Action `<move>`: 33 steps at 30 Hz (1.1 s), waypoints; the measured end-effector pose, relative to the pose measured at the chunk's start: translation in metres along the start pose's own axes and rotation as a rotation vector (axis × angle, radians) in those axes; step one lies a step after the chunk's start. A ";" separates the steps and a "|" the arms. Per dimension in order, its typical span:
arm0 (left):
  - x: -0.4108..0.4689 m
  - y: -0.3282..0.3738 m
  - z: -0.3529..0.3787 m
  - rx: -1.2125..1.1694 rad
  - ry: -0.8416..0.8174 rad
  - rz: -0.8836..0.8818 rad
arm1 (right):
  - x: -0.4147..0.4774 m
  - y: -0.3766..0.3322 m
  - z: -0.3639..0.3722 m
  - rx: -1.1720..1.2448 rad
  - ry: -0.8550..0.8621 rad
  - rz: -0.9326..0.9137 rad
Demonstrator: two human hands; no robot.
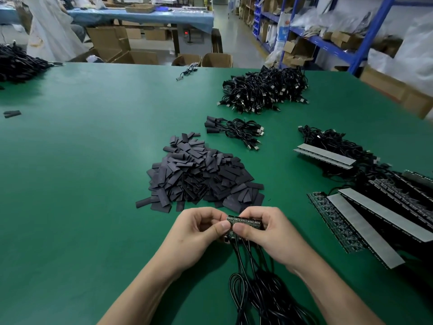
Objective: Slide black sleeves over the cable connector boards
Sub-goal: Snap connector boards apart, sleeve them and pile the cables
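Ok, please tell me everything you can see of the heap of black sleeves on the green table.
The heap of black sleeves is a loose mound of short, flat, rectangular pieces, matt dark grey to black, like flattened tubing. They lie at all angles, stacked highest in the middle, with a few strays along the edges. The heap rests on the green table, near its middle. The left hand and right hand, which hold connector boards, are just in front; neither grips a sleeve.

This is an electronics assembly workshop on a factory floor. A wide green table (93, 160) carries bulk heaps of cut sleeves (201, 179), USB cables (264, 92) and boards (335, 224). Beyond stand blue racking (365, 36) with bagged stock, cardboard boxes (112, 43) and another covered bench (140, 16).
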State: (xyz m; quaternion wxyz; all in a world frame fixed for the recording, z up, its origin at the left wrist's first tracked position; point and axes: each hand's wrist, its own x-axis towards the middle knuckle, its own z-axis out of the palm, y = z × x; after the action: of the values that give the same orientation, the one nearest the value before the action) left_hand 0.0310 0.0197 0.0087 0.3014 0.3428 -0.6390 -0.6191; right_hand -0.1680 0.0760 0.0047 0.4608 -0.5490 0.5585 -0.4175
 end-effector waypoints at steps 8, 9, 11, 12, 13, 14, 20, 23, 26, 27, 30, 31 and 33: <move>-0.002 0.002 0.003 0.105 0.114 -0.002 | -0.003 -0.002 0.002 -0.155 0.100 0.027; -0.002 0.002 0.004 0.112 0.124 -0.003 | -0.003 -0.002 0.001 -0.173 0.098 0.018; -0.001 0.002 0.004 0.111 0.118 -0.004 | -0.003 -0.003 0.002 -0.194 0.085 -0.007; -0.001 0.001 0.004 0.103 0.108 -0.003 | -0.003 -0.004 0.003 -0.190 0.077 -0.017; -0.001 0.001 0.003 0.089 0.098 -0.004 | -0.004 -0.004 0.004 -0.177 0.071 -0.024; -0.002 0.001 0.003 0.070 0.091 -0.006 | -0.003 -0.004 0.005 -0.159 0.066 -0.028; -0.003 0.002 -0.001 -0.081 0.029 -0.048 | -0.004 -0.006 0.007 0.033 -0.021 -0.011; -0.002 0.004 -0.003 -0.102 0.040 -0.055 | -0.003 -0.007 0.005 0.077 -0.030 0.003; -0.002 0.007 -0.005 -0.136 0.022 -0.018 | -0.004 -0.008 0.001 0.011 0.000 0.007; -0.002 0.008 -0.006 -0.128 0.018 0.013 | -0.005 -0.009 0.001 -0.064 0.012 -0.011; -0.004 0.015 -0.009 -0.111 0.022 0.094 | -0.008 -0.010 0.002 -0.282 0.086 -0.172; -0.004 0.017 -0.009 -0.106 0.044 0.112 | -0.009 -0.011 0.003 -0.317 0.094 -0.237; -0.004 0.021 -0.006 -0.080 0.098 0.143 | -0.009 -0.013 0.007 -0.289 0.065 -0.298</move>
State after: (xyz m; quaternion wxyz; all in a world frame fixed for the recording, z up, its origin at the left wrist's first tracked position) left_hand 0.0373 0.0194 0.0305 0.3892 0.3138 -0.6211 -0.6036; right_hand -0.1589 0.0850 0.0160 0.2924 -0.6721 0.5397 -0.4142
